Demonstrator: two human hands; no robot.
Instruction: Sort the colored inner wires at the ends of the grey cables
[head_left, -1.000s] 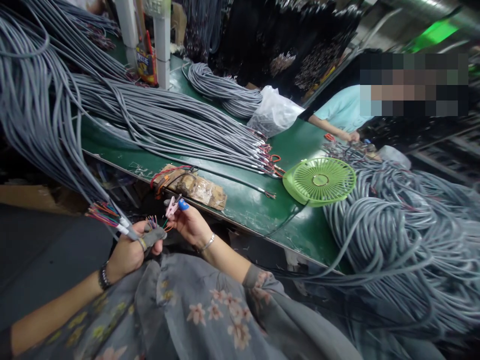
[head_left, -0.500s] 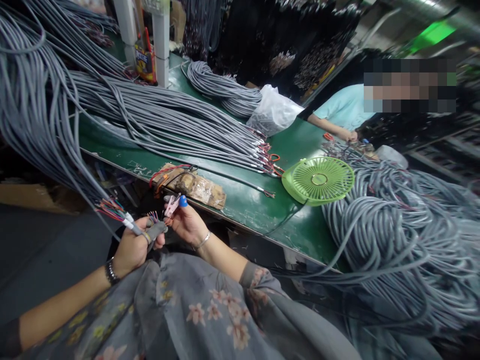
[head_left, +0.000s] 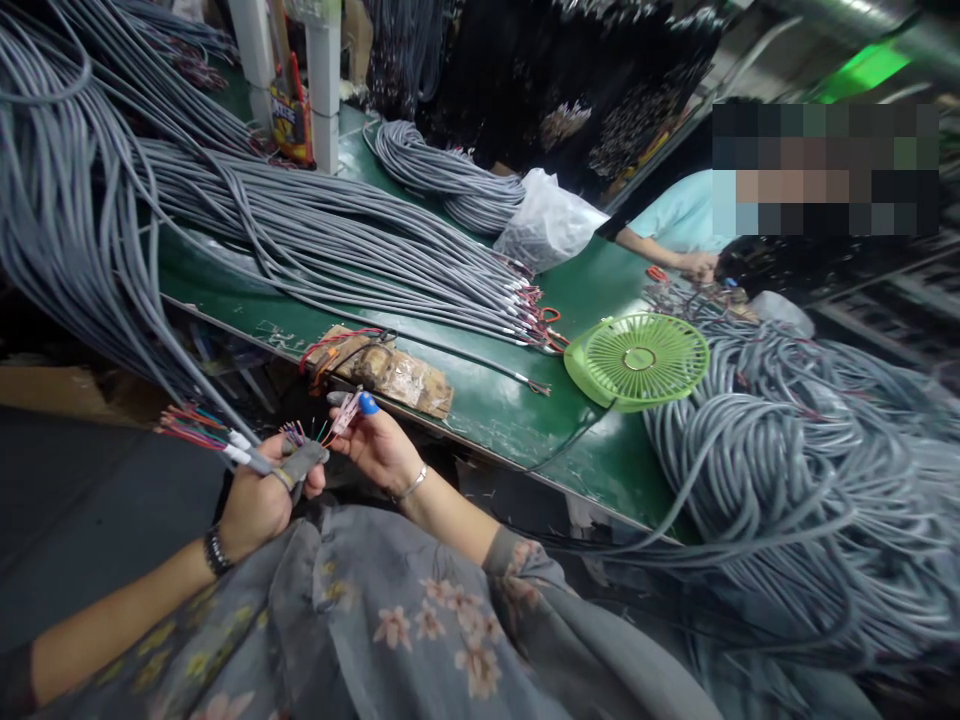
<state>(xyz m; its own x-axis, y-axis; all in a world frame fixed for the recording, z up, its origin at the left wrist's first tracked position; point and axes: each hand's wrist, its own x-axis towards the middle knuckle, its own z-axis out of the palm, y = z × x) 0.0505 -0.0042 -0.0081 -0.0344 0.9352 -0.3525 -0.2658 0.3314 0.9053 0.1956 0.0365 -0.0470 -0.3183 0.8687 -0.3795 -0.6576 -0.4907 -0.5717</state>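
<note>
My left hand (head_left: 259, 508) is closed round grey cables (head_left: 259, 462), a grey cover on its thumb. Coloured wire ends (head_left: 191, 425) fan out to its left beyond white bands, and a short tuft of thin coloured wires (head_left: 298, 434) stands up above the thumb. My right hand (head_left: 386, 455), with a blue cover on one fingertip and a grey one on another, pinches a small pale pink clip-like tool (head_left: 346, 413). Thin orange and green wires run between the tuft and this tool. Its exact kind is unclear.
A taped cardboard block (head_left: 405, 375) lies at the front edge of the green table (head_left: 480, 440). Grey cable bundles (head_left: 360, 235) cross the table. A green fan (head_left: 637, 360) stands beside a large cable heap (head_left: 787, 470). Across the table a co-worker's hands (head_left: 699, 265) handle wires.
My left hand has shifted slightly left and down. The coloured wire ends have swung left, with two white bands now apart. My right hand has stayed nearly in place with the pink tool.
</note>
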